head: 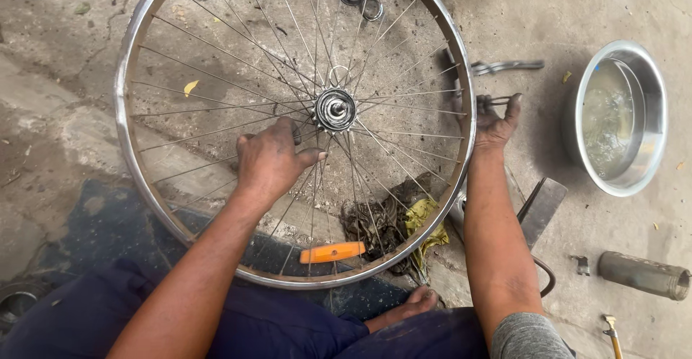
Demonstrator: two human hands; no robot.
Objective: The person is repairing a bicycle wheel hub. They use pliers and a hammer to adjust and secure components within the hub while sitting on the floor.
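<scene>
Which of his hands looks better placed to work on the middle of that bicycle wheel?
Probably the left hand: it rests on the spokes right beside the hub. The right hand is outside the rim, gripping a small metal tool.

**Nothing boxed, labelled or lit up here**

Stood right over this and honestly there's not a single package, label, sign or screen anywhere in view. No box, no wrapper, no sticker, no display. Just bare metal parts and tools lying on rough concrete ground, none of them carrying a tag that I can make out.
</scene>
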